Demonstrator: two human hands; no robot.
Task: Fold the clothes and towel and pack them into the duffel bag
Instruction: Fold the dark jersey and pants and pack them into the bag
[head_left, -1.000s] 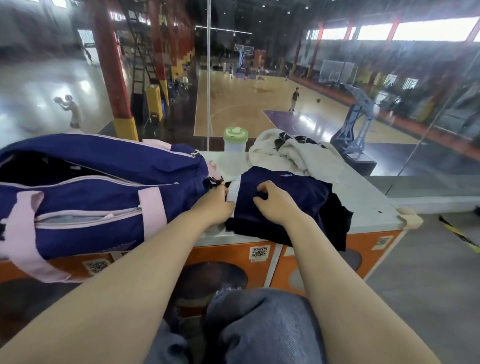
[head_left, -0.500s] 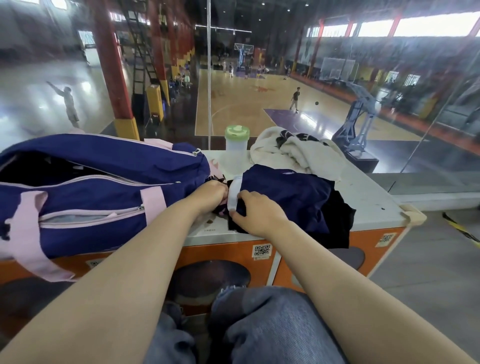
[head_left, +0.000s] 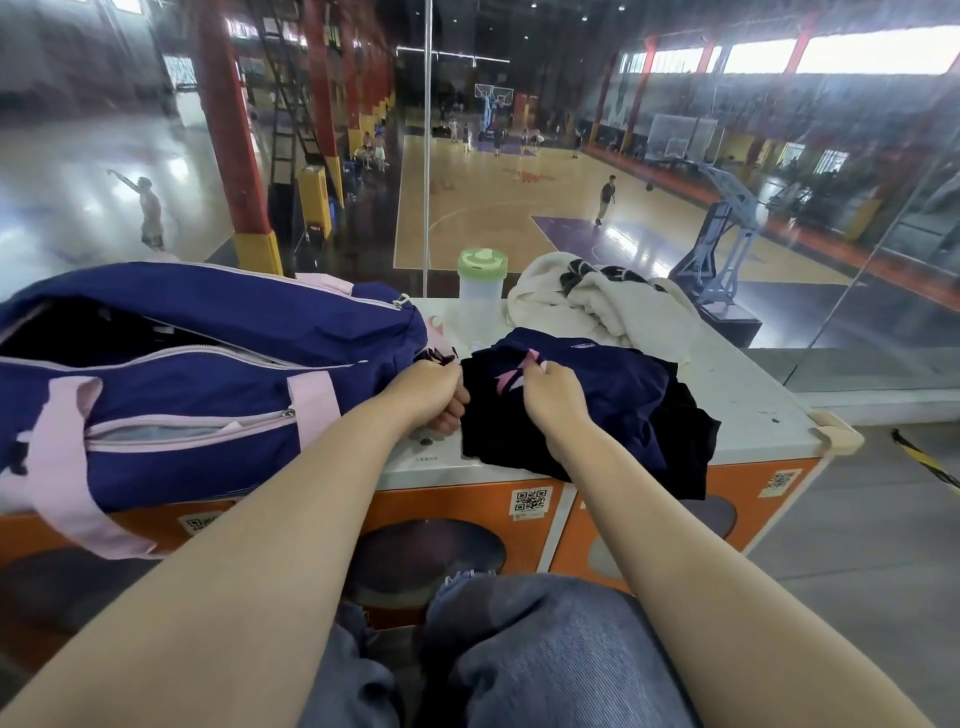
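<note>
A navy duffel bag (head_left: 197, 364) with pink straps lies on the left of the white counter (head_left: 748, 400), its top unzipped. Right of it sits a dark navy garment (head_left: 618, 395) with pink marks, over a black garment (head_left: 691, 447) that hangs off the front edge. My left hand (head_left: 431, 395) grips the garment's left edge with curled fingers, right beside the bag's end. My right hand (head_left: 550, 389) pinches the navy fabric near a pink mark. A crumpled cream towel (head_left: 602, 306) lies behind the garments.
A clear bottle with a green lid (head_left: 480, 291) stands at the back of the counter between the bag and the towel. A glass wall rises just behind the counter. The counter's right end has a beige corner guard (head_left: 836, 436). My knees are below the orange front panels.
Both hands have moved along the navy garment's left part; my right hand has lifted off the flat fabric and now pinches it, and pink marks now show there.
</note>
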